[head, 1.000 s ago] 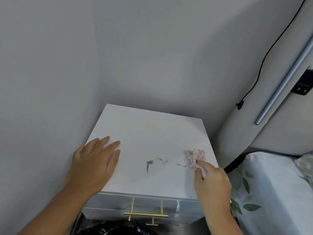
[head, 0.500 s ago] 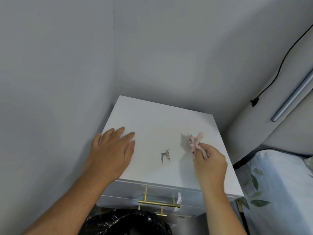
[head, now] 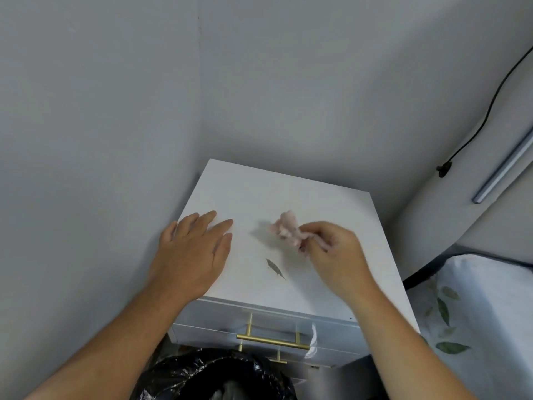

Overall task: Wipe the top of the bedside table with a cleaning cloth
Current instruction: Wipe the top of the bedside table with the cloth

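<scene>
The white bedside table [head: 288, 192] stands in the corner of two grey walls. My left hand [head: 193, 252] lies flat, fingers spread, on the top's front left part. My right hand [head: 334, 252] pinches a small crumpled pink cleaning cloth [head: 287, 230] over the middle of the top, blurred by motion. A short dark grey smear [head: 275, 268] lies on the top just in front of the cloth, between my two hands.
A drawer with a gold bar handle [head: 272, 340] faces me below the top. A bin lined with a black bag [head: 213, 376] stands in front of the table. A bed with leaf-print bedding [head: 476, 313] is at the right. A black cable [head: 490, 105] hangs on the right wall.
My right hand has swept the cloth from the top's right edge leftward to its middle. The long grey streak has shrunk to one short smear. My left hand stays flat.
</scene>
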